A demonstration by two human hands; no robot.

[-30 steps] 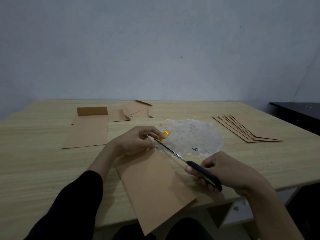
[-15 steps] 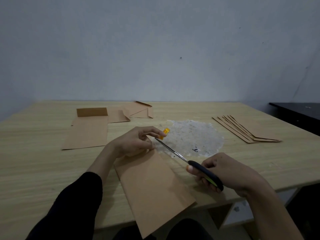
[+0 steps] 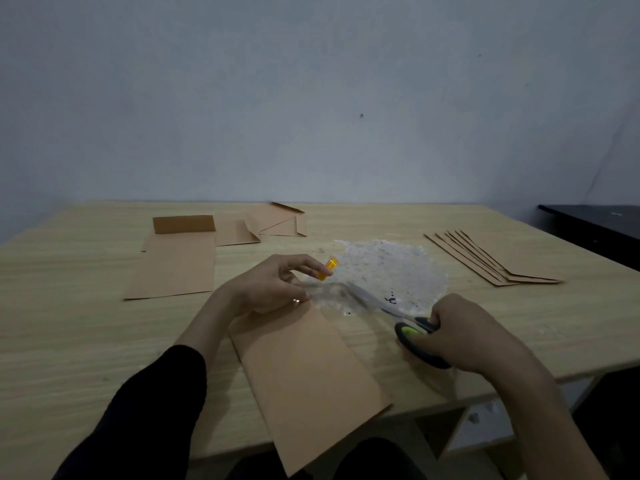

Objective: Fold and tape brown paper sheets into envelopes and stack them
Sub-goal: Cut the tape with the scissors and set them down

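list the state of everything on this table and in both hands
left hand, pinches the orange item, rests on the near sheet
orange item, held off the table
right hand, grips the scissors by the handles
scissors, blades blurred, point toward the left hand
near sheet, folded flat, overhangs the table edge
left sheet, flat, far flap upright
far sheets, partly folded, flaps raised
envelope stack, fanned, flat at right

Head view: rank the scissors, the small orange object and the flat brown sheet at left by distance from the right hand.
1. scissors: gripped by the right hand.
2. small orange object: centre, pinched by the left hand.
3. flat brown sheet: far left, farthest.
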